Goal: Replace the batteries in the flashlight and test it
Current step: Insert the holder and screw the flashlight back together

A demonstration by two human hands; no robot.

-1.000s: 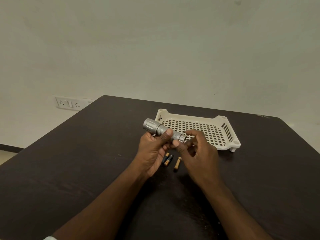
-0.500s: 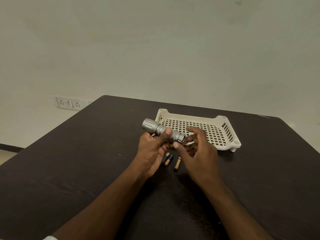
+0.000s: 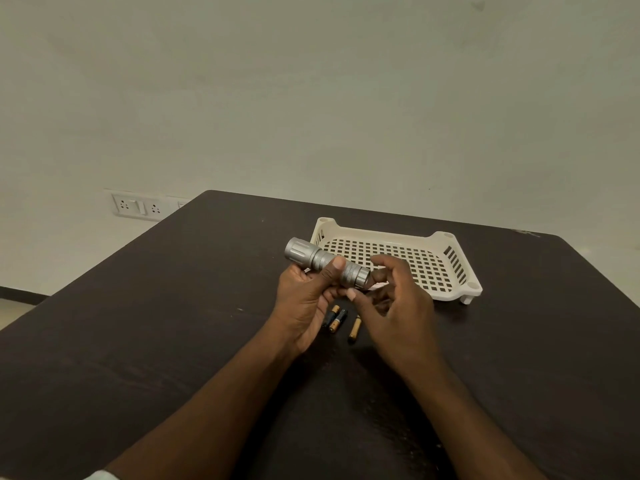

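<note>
Flashlight (image 3: 325,263) in left hand (image 3: 304,299)

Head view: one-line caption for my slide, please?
Left hand grips flashlight, right hand at its tail end, batteries on table.

The flashlight (image 3: 325,264) is a silver metal cylinder with knurled bands and a wider ribbed head, held above the table (image 3: 138,341) near its far edge, lying almost level, head to the left and slightly raised, tail end to the right. Three batteries (image 3: 337,319), black and copper, lie flat on the table below it, two touching side by side, the third just to their right.
</note>
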